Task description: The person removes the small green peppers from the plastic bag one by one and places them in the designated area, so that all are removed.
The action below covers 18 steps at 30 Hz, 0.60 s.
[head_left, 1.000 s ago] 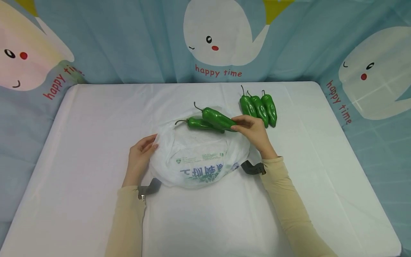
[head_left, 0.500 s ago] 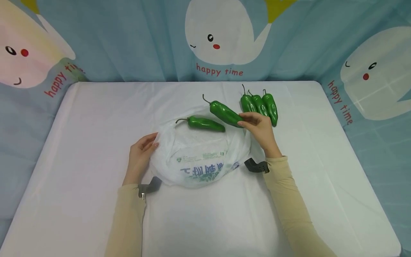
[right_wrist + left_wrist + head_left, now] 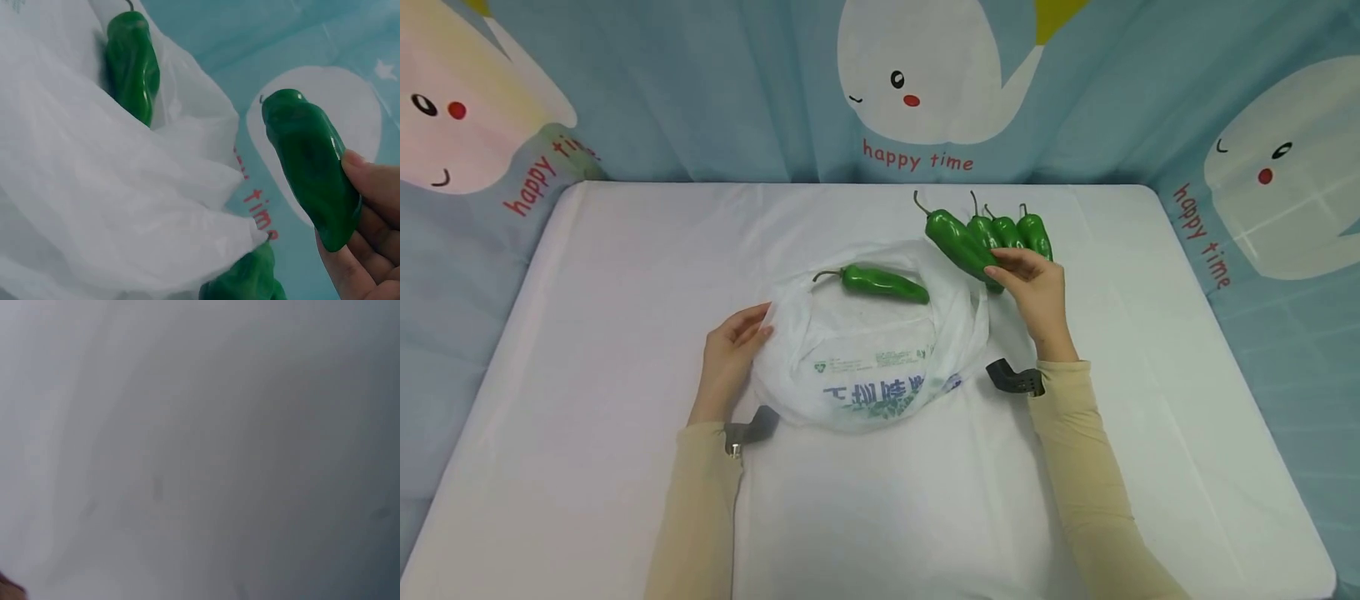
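A white plastic bag (image 3: 865, 408) with blue and green print lies spread with its mouth open in the head view. One green chili pepper (image 3: 883, 283) lies in that mouth, its stem pointing left. My left hand (image 3: 727, 354) pinches the bag's left edge. Up at the bag's right side, my right hand (image 3: 1033, 292) holds a second green pepper (image 3: 957, 242) by its tip, stem end pointing up and left. The right wrist view shows this held pepper (image 3: 309, 165) between thumb and fingers. Pale, blurred material fills the left wrist view.
Several green peppers (image 3: 1036, 233) lie side by side behind the right hand, partly hidden by it and the held pepper. A white cloth (image 3: 880, 517) covers the table. Beyond its back edge hangs a blue curtain (image 3: 737, 100) with whale prints.
My right hand has carried its pepper rightward and back, from above the pepper in the bag to in front of the loose peppers. The left hand stays at the bag's edge.
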Tool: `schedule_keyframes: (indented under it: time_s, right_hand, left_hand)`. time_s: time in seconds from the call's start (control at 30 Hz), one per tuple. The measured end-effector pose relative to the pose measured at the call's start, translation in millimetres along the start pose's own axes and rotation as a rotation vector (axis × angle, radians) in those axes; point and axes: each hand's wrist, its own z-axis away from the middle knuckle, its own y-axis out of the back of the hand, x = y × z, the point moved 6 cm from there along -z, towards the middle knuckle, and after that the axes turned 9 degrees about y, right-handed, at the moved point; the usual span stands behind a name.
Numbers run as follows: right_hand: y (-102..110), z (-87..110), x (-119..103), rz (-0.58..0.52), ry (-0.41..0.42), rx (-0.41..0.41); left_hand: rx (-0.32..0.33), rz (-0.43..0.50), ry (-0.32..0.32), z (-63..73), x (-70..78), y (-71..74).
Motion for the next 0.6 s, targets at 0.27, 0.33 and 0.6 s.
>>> schedule_keyframes:
  time_s: [0.27, 0.33, 0.6]
  right_hand:
    - [19.2, -2.7, 4.1, 0.0, -0.018, 0.107]
    - [24.6, -3.0, 5.2, -0.015, -0.035, 0.139]
    - [45.9, -4.8, 9.3, -0.044, -0.053, 0.237]
  left_hand:
    - [0.003, 0.004, 0.005, -0.3, -1.0, -0.2]
    - [0.005, 0.002, 0.003, -0.9, -1.6, -0.1]
    - [0.008, -0.007, -0.006, -1.5, -2.1, -0.2]
